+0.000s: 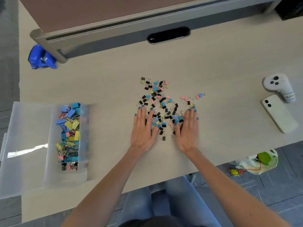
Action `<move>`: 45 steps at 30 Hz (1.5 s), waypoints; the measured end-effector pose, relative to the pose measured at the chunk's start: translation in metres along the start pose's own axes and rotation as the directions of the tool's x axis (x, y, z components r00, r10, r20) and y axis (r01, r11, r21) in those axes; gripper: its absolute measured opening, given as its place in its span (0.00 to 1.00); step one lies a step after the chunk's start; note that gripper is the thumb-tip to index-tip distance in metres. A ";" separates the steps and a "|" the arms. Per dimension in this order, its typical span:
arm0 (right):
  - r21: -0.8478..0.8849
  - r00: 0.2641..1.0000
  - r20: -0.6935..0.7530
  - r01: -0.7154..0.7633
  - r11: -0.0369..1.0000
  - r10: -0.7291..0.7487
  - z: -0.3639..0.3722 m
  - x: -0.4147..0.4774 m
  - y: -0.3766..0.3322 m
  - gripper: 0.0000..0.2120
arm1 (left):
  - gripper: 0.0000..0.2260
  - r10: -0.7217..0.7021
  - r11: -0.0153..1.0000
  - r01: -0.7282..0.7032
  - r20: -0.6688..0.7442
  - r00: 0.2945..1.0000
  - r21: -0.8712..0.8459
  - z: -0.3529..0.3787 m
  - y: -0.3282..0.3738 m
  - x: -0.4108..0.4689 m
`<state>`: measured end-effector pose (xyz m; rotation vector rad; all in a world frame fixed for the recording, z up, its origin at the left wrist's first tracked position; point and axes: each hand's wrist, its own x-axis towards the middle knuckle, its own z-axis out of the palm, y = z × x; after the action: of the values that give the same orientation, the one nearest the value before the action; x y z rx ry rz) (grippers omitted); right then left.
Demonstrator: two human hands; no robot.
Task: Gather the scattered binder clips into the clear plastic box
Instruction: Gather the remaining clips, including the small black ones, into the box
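Head view. Nearest the lens, blue-jeaned knees (173, 202) under the near edge of the pale desk (114, 82), with two bare forearms reaching forward over it. Left hand (143, 130) flat, palm down, fingers spread, nothing grasped, resting on the left side of the heap. Right hand (188, 128) likewise flat and released, fingers together, pressed against the right side of the heap. Between and beyond both hands, a loose scatter of small binder clips (161, 102), black, blue, pink and yellow, spread across the middle of the desk; a few stray clips (197, 96) off to the right, apart from the main heap. Well to the left, near the desk's left edge, the clear plastic box (49, 145), its right compartment already holding larger coloured clips (70, 131), its left part bare. Far left, beside a grey rail post, a blue plastic device (41, 57). At the back, a dark oval cable slot (168, 35). On the right, a white controller (277, 86) just beside a white phone (278, 113) lying face down. On the floor at right, a bag with something green (264, 158).
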<state>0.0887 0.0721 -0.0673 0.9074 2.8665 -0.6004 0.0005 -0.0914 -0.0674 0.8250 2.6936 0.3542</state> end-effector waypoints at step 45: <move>0.033 0.903 0.308 0.304 0.952 -0.299 -0.065 0.099 -0.003 0.36 | 0.20 -0.074 0.974 0.088 0.071 0.995 -0.207 -0.035 0.046 0.076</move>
<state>0.0084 0.1489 -0.0248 0.3240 2.7289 -0.6755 -0.0484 -0.0157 -0.0364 0.6520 2.5669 0.5721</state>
